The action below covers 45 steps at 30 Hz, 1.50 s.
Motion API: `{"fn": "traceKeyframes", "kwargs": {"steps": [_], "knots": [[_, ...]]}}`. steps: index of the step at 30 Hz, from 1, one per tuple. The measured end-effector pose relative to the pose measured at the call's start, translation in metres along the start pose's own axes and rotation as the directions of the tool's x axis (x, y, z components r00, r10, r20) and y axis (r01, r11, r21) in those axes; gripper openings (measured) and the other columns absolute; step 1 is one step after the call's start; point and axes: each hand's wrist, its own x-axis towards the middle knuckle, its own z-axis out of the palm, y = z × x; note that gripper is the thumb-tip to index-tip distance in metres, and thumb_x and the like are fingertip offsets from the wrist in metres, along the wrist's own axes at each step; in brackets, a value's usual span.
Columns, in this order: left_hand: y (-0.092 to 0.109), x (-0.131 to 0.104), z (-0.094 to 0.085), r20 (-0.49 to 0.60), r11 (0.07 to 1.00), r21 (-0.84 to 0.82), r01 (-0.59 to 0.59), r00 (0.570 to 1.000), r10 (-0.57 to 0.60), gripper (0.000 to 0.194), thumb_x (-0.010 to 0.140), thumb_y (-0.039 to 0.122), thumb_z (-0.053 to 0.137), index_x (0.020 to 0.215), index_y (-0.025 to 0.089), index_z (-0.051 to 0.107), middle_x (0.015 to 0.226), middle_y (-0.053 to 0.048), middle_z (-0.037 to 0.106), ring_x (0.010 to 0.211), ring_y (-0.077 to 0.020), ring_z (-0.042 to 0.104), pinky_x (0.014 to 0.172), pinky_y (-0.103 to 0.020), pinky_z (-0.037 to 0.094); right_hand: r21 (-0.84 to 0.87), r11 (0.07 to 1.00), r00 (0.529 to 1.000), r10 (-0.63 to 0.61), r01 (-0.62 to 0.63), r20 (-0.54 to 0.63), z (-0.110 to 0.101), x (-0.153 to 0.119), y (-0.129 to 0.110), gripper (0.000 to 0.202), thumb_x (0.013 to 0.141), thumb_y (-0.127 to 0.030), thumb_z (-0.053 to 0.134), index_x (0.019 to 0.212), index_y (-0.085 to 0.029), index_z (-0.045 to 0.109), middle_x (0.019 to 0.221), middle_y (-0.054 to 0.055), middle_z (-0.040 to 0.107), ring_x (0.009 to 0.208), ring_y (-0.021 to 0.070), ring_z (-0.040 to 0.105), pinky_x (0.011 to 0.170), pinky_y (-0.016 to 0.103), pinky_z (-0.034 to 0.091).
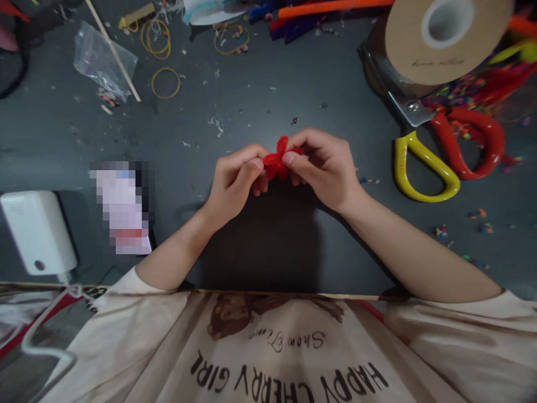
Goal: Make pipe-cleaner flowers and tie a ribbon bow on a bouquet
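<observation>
A small red flower-like piece (279, 160) with several rounded petals is held between both hands above the dark table. My left hand (241, 176) pinches its left petal between thumb and fingertips. On the other side, my right hand (321, 165) grips the piece with the thumb over its right part, close to the centre. The fingertips beneath the piece are partly hidden.
Scissors with red and yellow handles (413, 112) lie at the right beside a ribbon spool (398, 50). At the left are a phone (123, 207) and a white power bank (37, 232) with a cable. Rubber bands (165, 83), a stick (113, 50) and a plastic bag (98, 59) lie farther back.
</observation>
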Motion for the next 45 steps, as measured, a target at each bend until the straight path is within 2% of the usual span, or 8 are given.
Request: {"fn": "traceKeyframes", "kwargs": {"steps": [15,22,29,33,36,38,42,45], "knots": [[0.002,-0.001,-0.002,0.048,0.988,0.154,0.003,0.999,-0.010,0.017,0.078,0.009,0.044,0.066,0.017,0.053,0.051,0.005,0.052,0.044,-0.0024,0.045,0.045,-0.015,0.036,0.130,0.991,0.999,0.032,-0.037,0.042,-0.001,-0.001,-0.001,0.022,0.081,-0.035,0.065,0.078,-0.017,0.053,0.063,-0.007,0.055,0.049,0.0003,0.049,0.044,0.012,0.041],[0.001,-0.001,-0.003,0.064,0.987,0.158,-0.001,0.998,-0.009,0.018,0.081,0.011,0.046,0.065,0.017,0.053,0.050,0.005,0.050,0.043,-0.0024,0.043,0.043,-0.015,0.033,0.233,0.961,0.985,0.127,-0.150,0.114,-0.003,-0.001,-0.001,0.021,0.078,-0.030,0.069,0.076,-0.015,0.055,0.058,-0.007,0.057,0.044,-0.0002,0.049,0.040,0.010,0.038],[0.001,0.002,-0.003,0.095,0.998,-0.016,-0.066,0.993,0.067,0.025,0.089,0.037,0.050,0.075,0.018,0.059,0.058,0.002,0.052,0.047,-0.0029,0.048,0.048,-0.017,0.039,0.504,0.763,0.900,0.234,-0.404,0.367,-0.005,0.001,-0.004,0.026,0.075,-0.032,0.071,0.073,-0.013,0.053,0.051,-0.005,0.058,0.034,0.0033,0.047,0.031,0.014,0.033],[-0.001,-0.001,-0.001,-0.011,0.995,-0.099,0.012,1.000,-0.014,0.024,0.090,0.040,0.048,0.092,0.020,0.062,0.057,0.004,0.056,0.047,-0.0041,0.054,0.043,-0.015,0.043,0.514,0.822,0.967,0.173,-0.245,0.186,0.001,0.002,-0.002,0.022,0.077,-0.028,0.070,0.078,-0.016,0.052,0.057,-0.006,0.060,0.040,0.0034,0.051,0.035,0.013,0.037],[-0.002,-0.004,-0.002,0.049,0.992,-0.122,-0.016,0.999,0.023,0.038,0.089,0.042,0.049,0.124,0.025,0.052,0.076,0.001,0.069,0.060,-0.0074,0.065,0.052,-0.017,0.053,0.425,0.900,0.995,0.080,-0.099,0.064,0.008,-0.002,0.001,0.020,0.078,-0.026,0.069,0.079,-0.017,0.051,0.060,-0.007,0.058,0.042,0.0008,0.048,0.036,0.011,0.035],[0.000,-0.004,-0.002,0.047,0.999,-0.022,-0.024,0.999,0.025,0.034,0.086,0.035,0.057,0.118,0.024,0.057,0.096,-0.001,0.072,0.070,-0.0070,0.069,0.064,-0.016,0.057,0.336,0.939,0.996,0.062,-0.080,0.062,0.010,-0.005,0.002,0.021,0.078,-0.026,0.069,0.078,-0.016,0.050,0.060,-0.007,0.055,0.042,-0.0002,0.045,0.036,0.010,0.032],[0.003,0.000,0.000,-0.153,0.999,-0.001,-0.044,0.987,0.043,0.019,0.089,0.032,0.052,0.088,0.018,0.065,0.075,0.001,0.071,0.059,-0.0045,0.067,0.057,-0.013,0.055,0.019,0.999,0.982,0.033,-0.037,0.185,0.002,0.005,-0.003,0.015,0.083,-0.028,0.061,0.085,-0.017,0.052,0.063,-0.005,0.053,0.050,0.0031,0.048,0.044,0.014,0.040],[0.004,0.002,0.001,-0.204,0.993,-0.119,-0.003,0.979,-0.022,0.022,0.088,0.035,0.053,0.079,0.016,0.059,0.063,0.003,0.068,0.055,-0.0061,0.066,0.052,-0.015,0.055,-0.568,0.802,0.979,-0.102,0.185,0.174,-0.018,0.038,-0.020,0.009,0.081,-0.018,0.059,0.090,-0.016,0.058,0.087,0.005,0.065,0.080,0.0136,0.059,0.076,0.030,0.051]]}}
